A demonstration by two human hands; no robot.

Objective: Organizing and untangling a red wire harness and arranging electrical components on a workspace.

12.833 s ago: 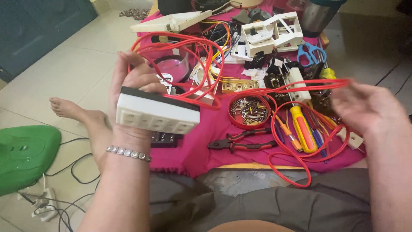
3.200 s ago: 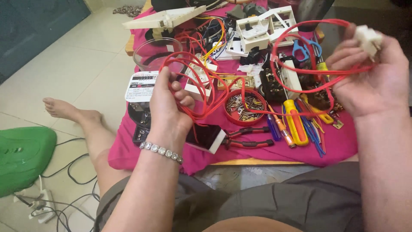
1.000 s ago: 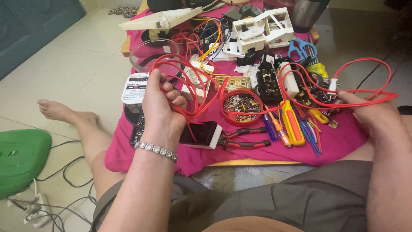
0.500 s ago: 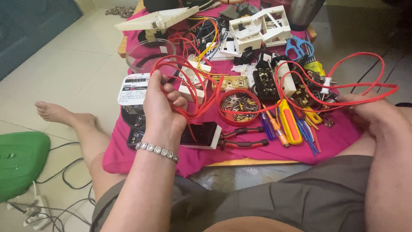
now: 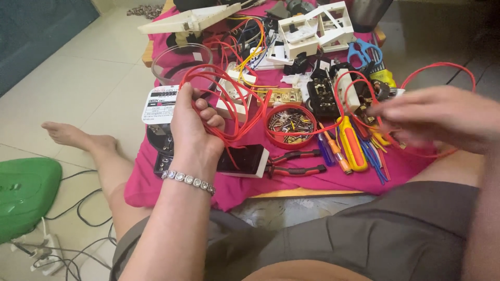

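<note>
Red thin insulated wire [image 5: 245,112] bunched in clenched left hand [image 5: 195,127]; right hand [image 5: 437,117] blurred, grip unclear. Loops could snag red round screw tray [image 5: 290,125].

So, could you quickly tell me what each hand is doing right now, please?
Left hand: closed around a bundle of red wire.
Right hand: blurred, fingers stretched over the red wire loops; grip cannot be told.

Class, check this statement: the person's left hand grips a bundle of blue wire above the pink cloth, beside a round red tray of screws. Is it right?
Not quite. In the head view the left hand grips red wire, not blue. The rest holds: it is above the pink cloth, beside the round red tray of screws.
</note>
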